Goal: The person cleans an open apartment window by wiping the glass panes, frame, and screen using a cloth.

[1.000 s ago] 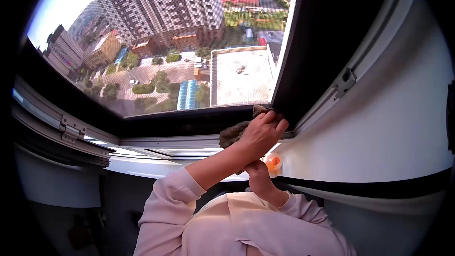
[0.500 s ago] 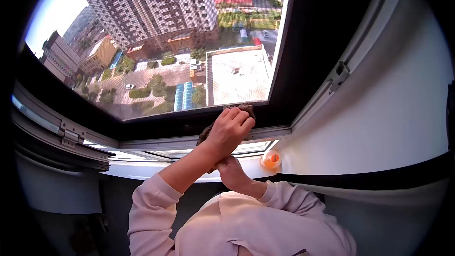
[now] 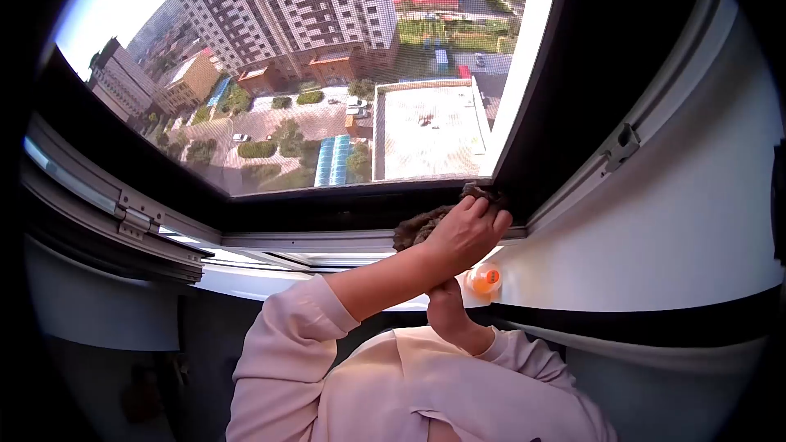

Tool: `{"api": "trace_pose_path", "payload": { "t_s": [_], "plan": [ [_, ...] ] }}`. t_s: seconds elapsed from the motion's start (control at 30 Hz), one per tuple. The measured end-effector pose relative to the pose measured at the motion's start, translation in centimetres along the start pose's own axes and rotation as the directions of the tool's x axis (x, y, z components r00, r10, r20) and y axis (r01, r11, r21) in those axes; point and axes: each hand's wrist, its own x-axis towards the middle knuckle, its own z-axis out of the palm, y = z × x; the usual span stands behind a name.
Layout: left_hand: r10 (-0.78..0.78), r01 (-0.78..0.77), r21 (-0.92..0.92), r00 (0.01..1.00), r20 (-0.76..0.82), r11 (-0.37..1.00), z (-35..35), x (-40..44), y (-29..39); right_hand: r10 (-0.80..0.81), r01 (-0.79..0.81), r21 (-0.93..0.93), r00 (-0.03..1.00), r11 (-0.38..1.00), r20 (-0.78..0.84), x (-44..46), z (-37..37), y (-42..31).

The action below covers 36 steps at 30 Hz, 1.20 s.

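Observation:
My left hand [image 3: 468, 233] reaches across to the right and is closed on a dark brown cloth [image 3: 419, 227]. It presses the cloth against the lower dark window frame [image 3: 360, 211], near the frame's right corner. Part of the crumpled cloth hangs out to the left of the hand. Below the left forearm is my right hand [image 3: 450, 311], which looks curled, with its fingers mostly hidden behind that forearm. What it holds, if anything, does not show. A clear bottle with an orange cap [image 3: 487, 280] stands on the white sill just to its right.
A metal latch piece [image 3: 624, 147] sits on the right frame rail. At the left is a hinge [image 3: 135, 223] on a metal profile. Through the mesh screen [image 3: 311, 98] buildings and parked cars show far below. A white wall panel [image 3: 655, 229] rises at the right.
My left hand has slid right along the lower frame with the cloth, towards the corner. My right hand has moved right as well, nearer the bottle. The view has shifted slightly.

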Motion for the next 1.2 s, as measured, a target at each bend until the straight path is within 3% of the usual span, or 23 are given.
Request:
{"api": "trace_pose_path", "payload": {
  "t_s": [0.07, 0.17, 0.27, 0.5, 0.6, 0.73, 0.77, 0.83, 0.93, 1.07, 1.13, 1.2],
  "plan": [
    [-0.030, 0.029, -0.011, 0.998, -0.052, 1.000, -0.7, -1.3, -0.9, -0.052, 0.050, -0.081, 0.999, 0.995, -0.012, 0.4, 1.2, 0.0],
    [-0.138, 0.135, -0.068, 0.989, -0.042, 0.988, -2.4, -4.7, -2.6, 0.179, -0.163, -0.105, 0.971, 0.981, 0.160, 0.7, 3.4, -0.1],
    [-0.222, 0.217, -0.047, 0.965, -0.141, 0.975, -4.1, -9.0, -5.0, 0.277, -0.214, -0.229, 0.914, 0.950, 0.297, 2.2, 6.2, 2.9],
    [-0.469, 0.478, 0.035, 0.872, -0.142, 0.878, -10.0, -21.0, -11.1, 0.346, -0.152, -0.380, 0.783, 0.912, 0.517, 4.9, 15.2, 5.3],
    [-0.556, 0.569, 0.032, 0.812, -0.177, 0.822, -12.2, -25.4, -13.8, 0.316, -0.060, -0.502, 0.838, 0.863, 0.444, 5.7, 18.7, 5.9],
    [-0.644, 0.672, 0.148, 0.739, -0.198, 0.725, -13.3, -29.6, -16.1, 0.342, -0.066, -0.513, 0.817, 0.856, 0.465, 7.3, 22.3, 5.5],
    [-0.672, 0.685, 0.281, 0.724, -0.156, 0.672, -13.5, -30.3, -16.6, 0.417, -0.158, -0.506, 0.787, 0.848, 0.454, 7.9, 23.1, 5.8],
    [-0.736, 0.675, 0.484, 0.671, -0.088, 0.557, -14.2, -31.4, -16.9, 0.450, -0.170, -0.528, 0.764, 0.832, 0.462, 8.6, 24.4, 6.5],
    [-0.696, 0.612, 0.566, 0.712, -0.092, 0.552, -14.2, -31.4, -16.4, 0.467, -0.190, -0.514, 0.737, 0.837, 0.489, 8.7, 25.5, 7.8],
    [-0.667, 0.621, 0.524, 0.734, -0.128, 0.583, -14.0, -30.6, -16.1, 0.473, -0.209, -0.491, 0.720, 0.845, 0.508, 8.5, 25.0, 7.7],
    [-0.806, 0.731, 0.463, 0.589, -0.058, 0.501, -13.9, -29.5, -16.2, 0.524, -0.185, -0.600, 0.718, 0.778, 0.458, 8.4, 23.8, 6.2],
    [-0.781, 0.778, 0.289, 0.610, -0.133, 0.559, -12.8, -29.3, -15.5, 0.466, -0.204, -0.507, 0.751, 0.838, 0.467, 7.2, 22.2, 8.0]
  ]
}}
